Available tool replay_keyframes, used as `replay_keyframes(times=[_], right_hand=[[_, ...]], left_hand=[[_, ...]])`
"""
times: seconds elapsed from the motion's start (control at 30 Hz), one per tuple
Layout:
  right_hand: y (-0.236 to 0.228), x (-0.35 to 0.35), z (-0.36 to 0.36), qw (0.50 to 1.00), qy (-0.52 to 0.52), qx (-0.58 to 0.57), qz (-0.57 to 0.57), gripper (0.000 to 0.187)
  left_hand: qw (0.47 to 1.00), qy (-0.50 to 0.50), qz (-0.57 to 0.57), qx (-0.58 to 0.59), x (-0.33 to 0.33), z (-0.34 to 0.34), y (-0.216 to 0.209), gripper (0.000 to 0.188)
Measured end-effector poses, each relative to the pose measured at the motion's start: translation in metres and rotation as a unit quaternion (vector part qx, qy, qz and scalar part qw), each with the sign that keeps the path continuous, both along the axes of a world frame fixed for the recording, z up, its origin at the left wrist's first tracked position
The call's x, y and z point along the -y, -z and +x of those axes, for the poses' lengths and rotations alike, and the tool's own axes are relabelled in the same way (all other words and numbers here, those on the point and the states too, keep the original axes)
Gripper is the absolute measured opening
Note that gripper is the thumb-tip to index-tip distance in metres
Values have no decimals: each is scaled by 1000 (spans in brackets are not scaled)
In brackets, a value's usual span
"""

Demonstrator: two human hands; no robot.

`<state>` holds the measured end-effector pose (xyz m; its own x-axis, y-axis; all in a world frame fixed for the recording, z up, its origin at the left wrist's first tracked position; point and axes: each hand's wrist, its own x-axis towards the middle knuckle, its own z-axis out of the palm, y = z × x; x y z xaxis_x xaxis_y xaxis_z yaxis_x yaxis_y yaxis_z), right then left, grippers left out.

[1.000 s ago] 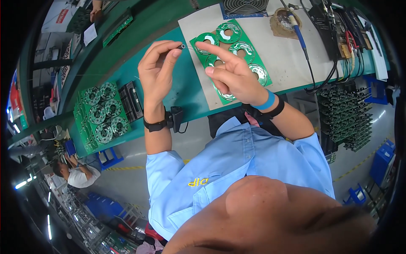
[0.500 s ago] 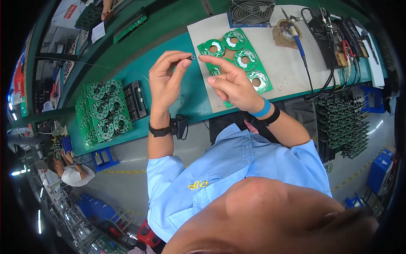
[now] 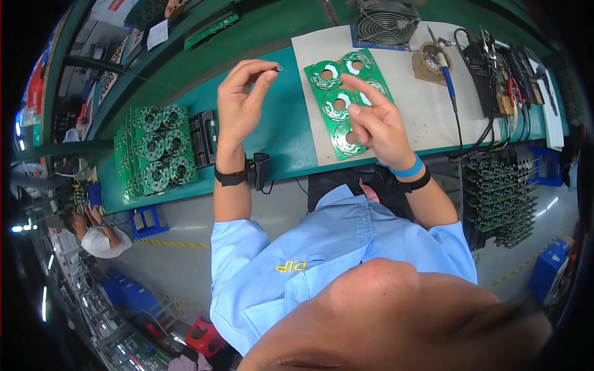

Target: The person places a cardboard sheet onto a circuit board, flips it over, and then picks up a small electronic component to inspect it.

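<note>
My left hand (image 3: 243,99) is raised over the green bench mat, with thumb and fingertips pinched on a small dark cylindrical part (image 3: 279,68) with a light centre at its end. My right hand (image 3: 382,122) hovers over a green panel of ring-shaped circuit boards (image 3: 328,111). Its index finger points out, the thumb stands apart from it, and the other fingers curl in. Nothing shows in its grasp. Hand and fingers cover the panel's right side. The panel lies on a pale sheet (image 3: 408,117) on the bench.
Leftward stand stacked circuit-board panels (image 3: 151,148) beside a black tray (image 3: 203,139). A fan (image 3: 387,26) is at the back. Farther right are a soldering iron (image 3: 445,73), its stand (image 3: 427,60) and cabled tools (image 3: 492,74). Racked boards (image 3: 501,191) stand lower right; another person (image 3: 105,235) is far left.
My right hand has moved right, away from the part in my left hand, to over the circuit-board panel. My left hand keeps its pinch. The view has shifted slightly.
</note>
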<state>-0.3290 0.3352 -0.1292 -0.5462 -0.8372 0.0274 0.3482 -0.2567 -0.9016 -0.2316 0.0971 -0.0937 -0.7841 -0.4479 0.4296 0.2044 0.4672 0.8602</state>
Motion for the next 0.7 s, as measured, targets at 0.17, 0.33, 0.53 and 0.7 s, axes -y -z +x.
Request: replay_keyframes(times=[0.17, 0.33, 0.53, 0.7], right_hand=[[-2, 10, 16, 994, -74, 11, 73, 51], [-6, 24, 26, 990, -108, 13, 85, 54], [-4, 49, 39, 991, -123, 8, 58, 60], [-8, 57, 48, 988, -145, 6, 47, 60]], left_hand=[[999, -20, -8, 29, 0, 14, 18, 11], [999, -27, 17, 39, -9, 33, 21, 12], [999, -41, 29, 21, -12, 50, 22, 13], [998, -47, -2, 33, -9, 61, 26, 13]])
